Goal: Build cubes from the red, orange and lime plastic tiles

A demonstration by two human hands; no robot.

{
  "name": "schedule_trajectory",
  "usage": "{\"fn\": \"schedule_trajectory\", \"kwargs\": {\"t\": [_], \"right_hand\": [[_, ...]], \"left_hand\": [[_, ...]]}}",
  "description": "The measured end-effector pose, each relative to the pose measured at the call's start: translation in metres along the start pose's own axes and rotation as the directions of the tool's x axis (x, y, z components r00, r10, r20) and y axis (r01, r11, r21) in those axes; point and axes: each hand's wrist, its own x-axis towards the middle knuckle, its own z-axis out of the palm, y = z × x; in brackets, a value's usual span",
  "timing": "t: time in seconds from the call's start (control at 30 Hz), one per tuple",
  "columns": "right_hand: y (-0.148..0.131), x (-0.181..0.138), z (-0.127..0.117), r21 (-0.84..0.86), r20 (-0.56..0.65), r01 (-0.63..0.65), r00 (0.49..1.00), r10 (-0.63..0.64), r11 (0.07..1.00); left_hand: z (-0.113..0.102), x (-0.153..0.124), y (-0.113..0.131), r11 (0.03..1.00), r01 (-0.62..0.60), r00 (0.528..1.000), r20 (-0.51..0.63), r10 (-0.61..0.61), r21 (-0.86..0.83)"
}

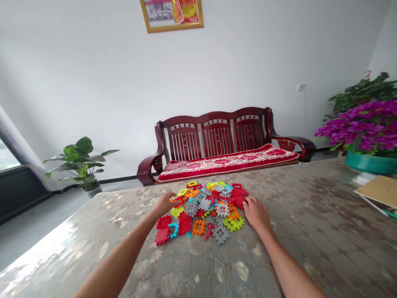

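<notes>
A heap of interlocking plastic puzzle tiles [204,204] in red, grey, orange, lime and blue lies on the table, several with window-like cut-outs. My left hand [165,204] is at the heap's left edge, its fingers apart beside a red tile [177,201]. On the opposite side my right hand [256,212] rests with fingers spread and bent against the heap, touching or close to another red tile [240,201]. Neither hand visibly grips a piece. Nearest me lie a grey window tile [220,233], an orange window tile [198,227] and a flat red tile [162,236].
The table [214,269] has a patterned, glossy cover. Papers [376,190] and a teal pot of purple flowers [370,162] stand at its right. Beyond it is a wooden bench [214,138] with a red cushion. A potted plant [82,165] stands left.
</notes>
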Motion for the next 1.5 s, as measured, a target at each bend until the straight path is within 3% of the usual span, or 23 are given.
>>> {"fn": "schedule_trajectory", "kwargs": {"t": [0.17,0.3,0.47,0.77,0.9,1.03,1.17,1.27,1.37,1.5], "right_hand": [[0.000,0.000,0.000,-0.017,-0.005,0.008,1.000,-0.008,1.000],[0.000,0.001,0.000,-0.021,-0.004,0.004,1.000,-0.004,1.000],[0.001,0.001,0.002,-0.023,-0.012,0.010,1.000,-0.011,1.000],[0.000,0.000,0.000,-0.011,-0.007,0.004,1.000,-0.004,1.000],[0.000,0.001,0.001,-0.005,-0.012,-0.001,1.000,0.001,1.000],[0.002,0.001,0.002,-0.015,-0.014,0.007,1.000,-0.007,1.000],[0.004,0.002,0.005,-0.026,-0.025,0.026,0.999,-0.027,0.999],[0.005,0.002,0.007,-0.020,-0.033,0.033,0.999,-0.034,0.999],[0.006,0.003,0.009,-0.015,-0.032,0.036,0.999,-0.036,0.999],[0.008,0.005,0.011,-0.012,-0.024,0.031,0.999,-0.031,0.999]], "left_hand": [[-0.016,-0.042,-0.011,0.995,-0.066,0.971,0.233,0.048,0.072],[-0.017,-0.065,-0.015,0.954,-0.164,0.923,0.381,0.058,0.252],[-0.003,-0.070,-0.023,0.930,-0.175,0.960,0.267,0.087,0.324],[0.016,-0.045,-0.036,0.970,-0.005,1.000,0.027,-0.002,0.242],[0.014,-0.032,-0.019,0.978,0.041,0.997,-0.071,-0.026,0.205],[0.017,-0.031,0.020,0.973,0.003,0.989,-0.147,0.031,0.229],[0.036,-0.037,0.068,0.940,-0.225,0.973,0.007,0.231,0.257],[0.055,-0.039,0.090,0.923,-0.274,0.953,0.208,0.222,0.268],[0.069,-0.038,0.092,0.913,-0.290,0.938,0.274,0.211,0.289],[0.071,-0.039,0.076,0.906,-0.280,0.958,0.156,0.241,0.317]]}}
